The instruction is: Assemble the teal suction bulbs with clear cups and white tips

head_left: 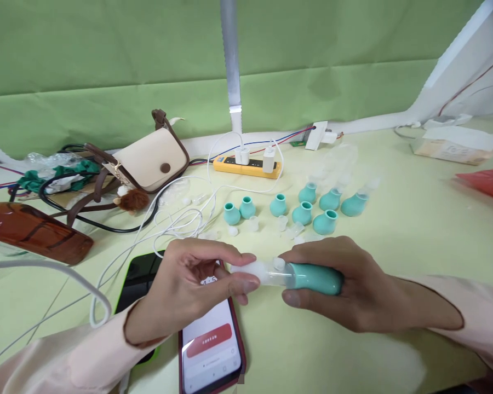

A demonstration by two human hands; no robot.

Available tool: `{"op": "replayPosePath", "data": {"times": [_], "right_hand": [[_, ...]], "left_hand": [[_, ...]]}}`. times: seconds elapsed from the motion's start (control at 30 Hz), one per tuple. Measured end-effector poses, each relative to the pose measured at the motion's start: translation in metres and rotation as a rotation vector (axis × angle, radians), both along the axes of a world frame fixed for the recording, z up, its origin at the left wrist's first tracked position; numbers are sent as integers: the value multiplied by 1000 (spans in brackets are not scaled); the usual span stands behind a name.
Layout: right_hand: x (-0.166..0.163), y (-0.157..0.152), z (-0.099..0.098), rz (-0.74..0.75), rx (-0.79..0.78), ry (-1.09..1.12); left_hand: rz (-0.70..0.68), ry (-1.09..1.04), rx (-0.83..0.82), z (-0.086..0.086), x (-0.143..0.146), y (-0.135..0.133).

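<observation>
Teal on the bulb (315, 279) at lower centre, with clear and milky white on the tube (274, 276). Same teal on the small bulbs (278, 206) right of centre. Pale yellow-green over the bench (398, 230), plain mid-green across the backdrop (107, 44). Cream with brown trim on the handbag (148, 158), upper left. Yellow and black on the power strip (227, 167). Pale pink on the sleeves (101, 350).

Left grip (189, 284): thumb near, forefinger far, pinched closed, pointing right. Right grip (359, 287): curled closed, thumb near, pointing left. Left arm (107, 342), right arm (439, 301): reaching in from opposite sides.
</observation>
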State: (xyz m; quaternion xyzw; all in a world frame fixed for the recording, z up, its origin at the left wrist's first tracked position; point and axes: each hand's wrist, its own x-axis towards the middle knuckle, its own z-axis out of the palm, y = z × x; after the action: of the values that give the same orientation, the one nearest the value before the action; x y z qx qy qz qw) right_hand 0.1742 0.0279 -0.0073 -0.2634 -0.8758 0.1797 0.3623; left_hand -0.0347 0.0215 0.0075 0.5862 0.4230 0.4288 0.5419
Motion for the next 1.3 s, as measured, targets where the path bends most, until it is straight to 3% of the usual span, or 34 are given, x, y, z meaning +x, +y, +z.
{"op": "replayPosePath", "data": {"times": [0.3, 0.53, 0.7, 0.97, 1.2, 1.3], "right_hand": [[-4, 0, 3, 125, -598, 174], [-3, -1, 7, 188, -997, 170], [-5, 0, 8, 210, -1032, 208], [-11, 0, 3, 210, -1266, 329], [-9, 1, 1, 347, -1322, 329], [-9, 0, 4, 403, -1279, 303]], "left_hand": [[-32, 19, 102, 2, 1, -3], [-5, 38, 123, 1, 1, -7], [-5, 38, 164, -1, -1, -7], [121, -47, 93, -11, 8, -2], [107, 126, 447, -11, 1, -7], [-8, 131, 514, -11, 1, -10]]}}
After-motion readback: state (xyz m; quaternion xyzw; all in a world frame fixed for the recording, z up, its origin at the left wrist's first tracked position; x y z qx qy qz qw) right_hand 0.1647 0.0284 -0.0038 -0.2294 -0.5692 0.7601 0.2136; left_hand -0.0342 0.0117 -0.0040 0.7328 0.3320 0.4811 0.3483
